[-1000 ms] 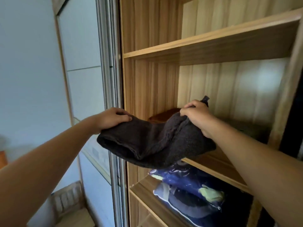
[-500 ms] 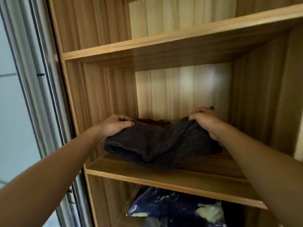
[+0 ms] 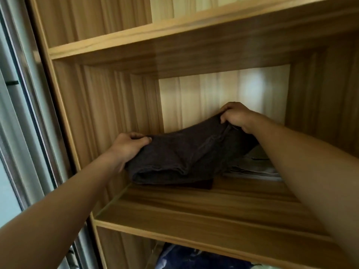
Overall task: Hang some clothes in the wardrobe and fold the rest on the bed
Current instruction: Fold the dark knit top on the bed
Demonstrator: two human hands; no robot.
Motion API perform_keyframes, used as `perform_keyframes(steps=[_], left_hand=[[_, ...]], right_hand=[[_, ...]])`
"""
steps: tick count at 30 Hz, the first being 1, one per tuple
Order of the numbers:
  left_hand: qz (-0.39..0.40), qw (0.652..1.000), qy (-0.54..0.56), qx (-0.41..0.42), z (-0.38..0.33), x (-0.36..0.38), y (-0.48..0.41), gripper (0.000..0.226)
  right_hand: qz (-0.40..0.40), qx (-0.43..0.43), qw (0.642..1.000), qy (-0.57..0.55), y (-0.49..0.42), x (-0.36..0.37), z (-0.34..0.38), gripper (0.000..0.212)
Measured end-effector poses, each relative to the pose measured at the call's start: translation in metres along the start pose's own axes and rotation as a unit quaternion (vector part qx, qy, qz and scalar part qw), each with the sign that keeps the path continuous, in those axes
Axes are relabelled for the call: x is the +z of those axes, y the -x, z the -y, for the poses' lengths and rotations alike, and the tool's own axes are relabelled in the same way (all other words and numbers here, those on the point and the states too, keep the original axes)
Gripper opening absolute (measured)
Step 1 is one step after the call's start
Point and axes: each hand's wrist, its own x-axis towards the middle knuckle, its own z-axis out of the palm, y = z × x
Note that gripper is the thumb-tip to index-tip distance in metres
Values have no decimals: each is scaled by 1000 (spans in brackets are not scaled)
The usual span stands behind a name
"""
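A folded dark brown knitted garment (image 3: 184,154) lies deep inside the wardrobe, on the wooden shelf (image 3: 204,206). My left hand (image 3: 128,146) grips its left end, low, close to the shelf's left wall. My right hand (image 3: 236,116) pinches its right end and holds that end raised toward the back panel. The garment's lower left part rests on a dark red folded piece (image 3: 202,184), of which only an edge shows.
A grey folded cloth (image 3: 254,167) lies on the same shelf to the right, partly behind my right arm. Another shelf board (image 3: 174,33) runs above. Blue packaged bedding (image 3: 194,259) sits in the compartment below. The sliding door frame (image 3: 29,113) stands at the left.
Both hands have carried the dark garment from in front of the wardrobe into the shelf compartment and pushed it toward the back. The right end is now lifted higher.
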Motion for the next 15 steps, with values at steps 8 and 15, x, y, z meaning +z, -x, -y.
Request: perform_keyframes(steps=[8, 15], left_hand=[[-2, 992, 86, -88, 9, 24, 14, 10], [0, 951, 259, -169, 33, 50, 17, 44]], right_hand=[[89, -68, 990, 82, -107, 60, 8, 42], [116, -183, 967, 137, -171, 142, 19, 42]])
